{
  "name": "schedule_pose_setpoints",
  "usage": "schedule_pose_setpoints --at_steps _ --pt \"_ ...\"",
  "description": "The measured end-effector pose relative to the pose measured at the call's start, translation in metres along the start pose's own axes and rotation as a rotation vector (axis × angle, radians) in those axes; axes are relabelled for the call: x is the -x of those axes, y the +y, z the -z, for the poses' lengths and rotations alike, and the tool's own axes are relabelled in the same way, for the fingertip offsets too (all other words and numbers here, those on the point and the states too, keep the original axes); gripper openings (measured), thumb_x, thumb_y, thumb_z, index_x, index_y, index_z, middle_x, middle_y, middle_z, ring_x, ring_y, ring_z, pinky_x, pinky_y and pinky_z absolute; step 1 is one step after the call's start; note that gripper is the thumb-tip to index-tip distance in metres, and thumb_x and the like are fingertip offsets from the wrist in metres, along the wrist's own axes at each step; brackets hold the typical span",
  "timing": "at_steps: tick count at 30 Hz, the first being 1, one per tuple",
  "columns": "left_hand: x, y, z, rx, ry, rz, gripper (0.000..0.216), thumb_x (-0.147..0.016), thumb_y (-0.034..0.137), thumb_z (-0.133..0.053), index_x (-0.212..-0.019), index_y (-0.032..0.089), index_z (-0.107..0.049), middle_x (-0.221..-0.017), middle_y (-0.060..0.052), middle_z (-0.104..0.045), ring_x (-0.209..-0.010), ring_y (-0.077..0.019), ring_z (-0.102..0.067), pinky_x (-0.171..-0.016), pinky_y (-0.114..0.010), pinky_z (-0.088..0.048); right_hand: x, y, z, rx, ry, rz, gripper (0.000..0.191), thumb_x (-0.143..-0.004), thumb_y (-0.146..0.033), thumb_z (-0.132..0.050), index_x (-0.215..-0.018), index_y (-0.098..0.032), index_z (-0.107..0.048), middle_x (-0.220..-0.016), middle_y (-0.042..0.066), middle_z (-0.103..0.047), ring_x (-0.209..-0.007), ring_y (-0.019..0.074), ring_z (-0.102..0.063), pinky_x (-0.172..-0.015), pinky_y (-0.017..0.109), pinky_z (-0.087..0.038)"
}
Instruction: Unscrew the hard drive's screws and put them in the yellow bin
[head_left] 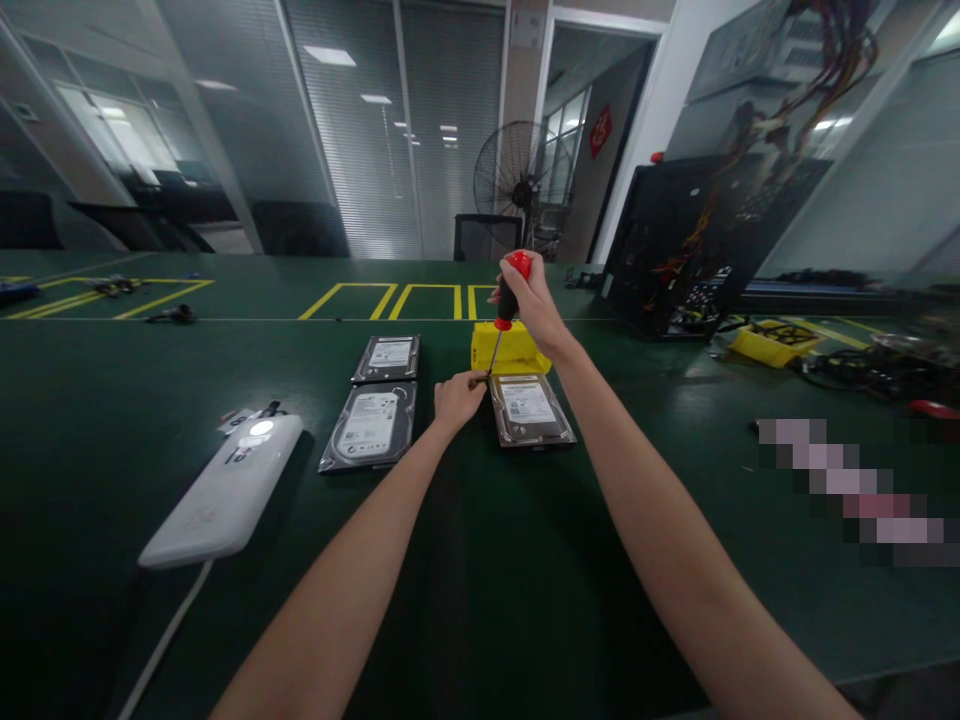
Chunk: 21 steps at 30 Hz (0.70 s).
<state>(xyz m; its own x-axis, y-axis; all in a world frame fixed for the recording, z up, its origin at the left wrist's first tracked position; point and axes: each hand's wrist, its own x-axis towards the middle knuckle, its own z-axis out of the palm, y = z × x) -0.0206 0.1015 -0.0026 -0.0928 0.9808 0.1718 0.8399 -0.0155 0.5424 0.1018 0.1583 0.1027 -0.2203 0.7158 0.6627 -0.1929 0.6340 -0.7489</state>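
Note:
My right hand (534, 300) is wrapped round the red and black handle of a screwdriver (507, 303). Its shaft slants down to the far left corner of a hard drive (531, 410), which lies label up on the table. At that corner, my left hand (459, 398) has its fingers pinched together by the screwdriver's tip; whatever they hold is too small to make out. Just behind the drive stands a yellow box (511, 347). Left of my left hand lie two more hard drives, a nearer one (371, 425) and a farther one (388, 357).
A white power bank (225, 490) with a cable lies at the left on the green table (480, 580). At the right stand an open black computer case (675, 240), a yellow tray (776, 343) and tangled cables (870, 375). A black fan (523, 185) is behind the table.

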Motion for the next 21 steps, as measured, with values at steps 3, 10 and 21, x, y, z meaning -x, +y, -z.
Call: schedule_pose_setpoints --at_steps 3,10,21 --pt "0.0 0.001 0.001 -0.002 -0.005 0.005 0.034 -0.088 0.026 -0.049 -0.12 0.028 -0.063 -0.109 0.0 -0.07 -0.101 -0.0219 -0.063 -0.091 -0.033 -0.043 -0.001 0.002 0.0 0.003 0.039 0.001 0.041 -0.079 -0.05 -0.059 -0.101 -0.025 -0.034 -0.085 -0.002 -0.047 -0.066 0.0085 -0.056 -0.07 0.028 -0.053" --pt "0.003 0.003 0.003 -0.003 -0.007 0.002 0.034 -0.09 0.024 -0.045 -0.12 0.027 -0.062 -0.114 0.0 -0.068 -0.104 -0.021 -0.062 -0.092 -0.033 -0.043 0.001 0.001 0.001 0.087 0.065 0.072 0.044 -0.076 -0.047 -0.064 -0.1 -0.025 -0.034 -0.081 -0.003 -0.044 -0.063 0.01 -0.055 -0.07 0.031 -0.053" --pt "0.001 0.0 -0.001 -0.025 0.013 -0.007 0.034 -0.093 0.024 -0.041 -0.118 0.028 -0.064 -0.123 0.002 -0.063 -0.112 -0.0222 -0.059 -0.096 -0.034 -0.041 -0.004 0.005 0.01 0.115 0.053 0.047 0.042 -0.079 -0.054 -0.057 -0.104 -0.026 -0.037 -0.097 0.001 -0.05 -0.074 0.0113 -0.058 -0.081 0.036 -0.053"
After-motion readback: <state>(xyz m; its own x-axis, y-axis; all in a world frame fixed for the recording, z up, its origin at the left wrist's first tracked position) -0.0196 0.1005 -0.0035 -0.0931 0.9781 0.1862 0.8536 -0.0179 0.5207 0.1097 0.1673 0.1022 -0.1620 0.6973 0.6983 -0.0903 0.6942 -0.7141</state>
